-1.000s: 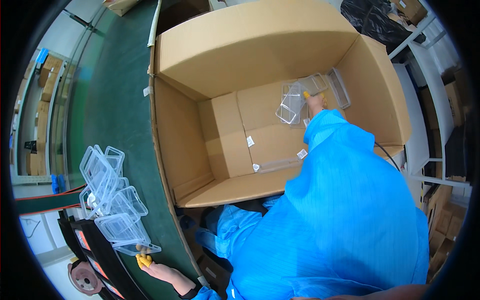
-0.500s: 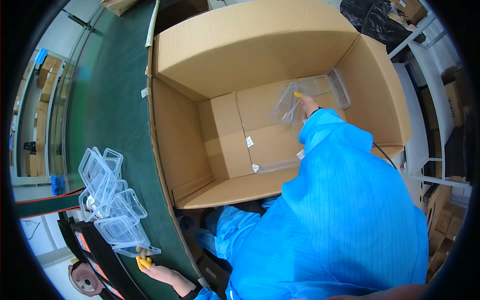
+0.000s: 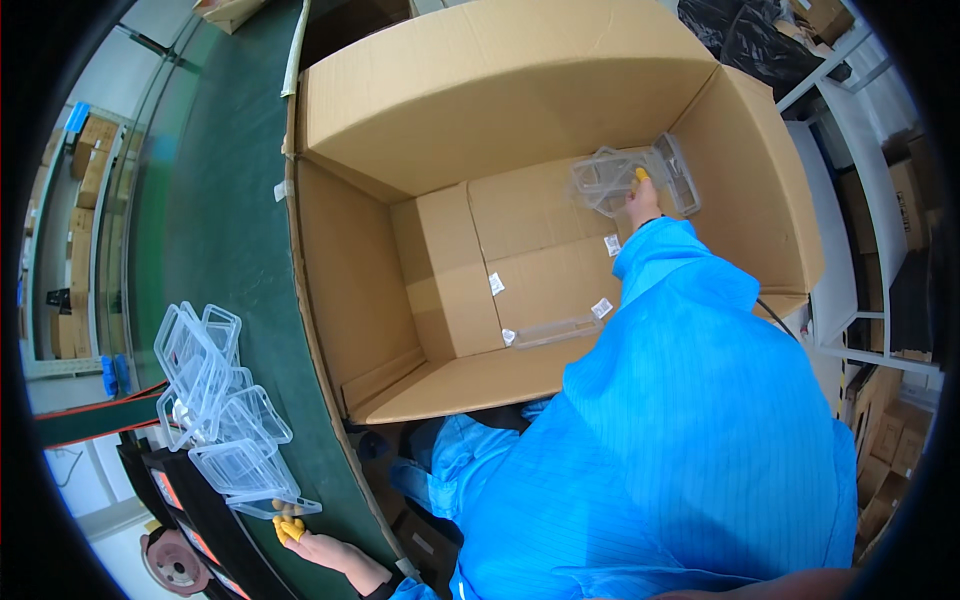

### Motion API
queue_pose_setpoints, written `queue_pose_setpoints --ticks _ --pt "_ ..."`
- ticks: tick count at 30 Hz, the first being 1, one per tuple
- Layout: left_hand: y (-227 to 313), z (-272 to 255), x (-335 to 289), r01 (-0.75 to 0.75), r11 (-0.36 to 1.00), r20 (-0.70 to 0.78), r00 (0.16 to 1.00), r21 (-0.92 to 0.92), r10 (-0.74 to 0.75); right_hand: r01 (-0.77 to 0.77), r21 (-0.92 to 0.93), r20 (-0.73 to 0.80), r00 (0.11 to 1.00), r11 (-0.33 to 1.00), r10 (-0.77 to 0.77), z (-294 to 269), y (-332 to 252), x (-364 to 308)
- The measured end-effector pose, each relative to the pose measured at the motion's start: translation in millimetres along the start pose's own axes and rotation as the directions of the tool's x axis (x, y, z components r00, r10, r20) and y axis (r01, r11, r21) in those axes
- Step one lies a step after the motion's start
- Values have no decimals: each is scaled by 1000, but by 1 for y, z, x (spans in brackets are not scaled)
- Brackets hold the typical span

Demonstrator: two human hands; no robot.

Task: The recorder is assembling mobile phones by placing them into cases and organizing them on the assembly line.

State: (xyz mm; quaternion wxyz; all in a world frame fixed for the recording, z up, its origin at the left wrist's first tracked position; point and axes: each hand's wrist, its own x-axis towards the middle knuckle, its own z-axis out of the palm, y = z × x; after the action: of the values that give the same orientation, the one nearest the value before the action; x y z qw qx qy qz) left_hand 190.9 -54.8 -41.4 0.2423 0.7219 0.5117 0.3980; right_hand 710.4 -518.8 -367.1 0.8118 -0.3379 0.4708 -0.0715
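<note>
Deep in a large open cardboard box (image 3: 345,280), my right hand (image 3: 643,200) is closed on clear plastic boxes (image 3: 603,178) near the far right corner. Its yellow finger cot shows against them. Another clear box (image 3: 680,175) stands against the right wall there, and one more (image 3: 555,331) lies along the near wall. At lower left, my left hand (image 3: 320,550), also with yellow finger cots, pinches the edge of a clear plastic box (image 3: 262,505). That piece lies at the near end of a loose pile of clear boxes (image 3: 225,400).
The pile rests on a green conveyor belt (image 3: 230,200) left of the cardboard box. Black machinery with a round pinkish part (image 3: 175,560) stands at lower left. Shelves with cartons (image 3: 90,190) are at far left. A metal rack (image 3: 850,200) and black plastic bags (image 3: 740,45) are at right.
My right hand has moved right and slightly farther away with the clear boxes, bringing them up beside the one at the right wall. My left hand has barely moved.
</note>
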Motion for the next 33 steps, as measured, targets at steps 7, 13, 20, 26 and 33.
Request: queue_pose_setpoints --ticks 7,13,20,26,33 --pt "0 0 1 19 1000 -28 999 -18 -19 224 -395 12 971 891 -238 8 -3 15" --pt "8 3 -2 -5 1000 -39 999 -9 5 261 -522 168 965 812 -202 18 1 26" --pt "20 12 -6 35 988 4 999 -150 -35 245 -523 297 950 816 -96 14 11 32" --pt "11 15 1 61 982 -37 997 -177 -68 571 -582 632 766 579 -120 8 36 95" --pt "8 17 -1 37 982 -75 996 -186 -51 -191 -75 558 805 979 200 26 -5 -29"
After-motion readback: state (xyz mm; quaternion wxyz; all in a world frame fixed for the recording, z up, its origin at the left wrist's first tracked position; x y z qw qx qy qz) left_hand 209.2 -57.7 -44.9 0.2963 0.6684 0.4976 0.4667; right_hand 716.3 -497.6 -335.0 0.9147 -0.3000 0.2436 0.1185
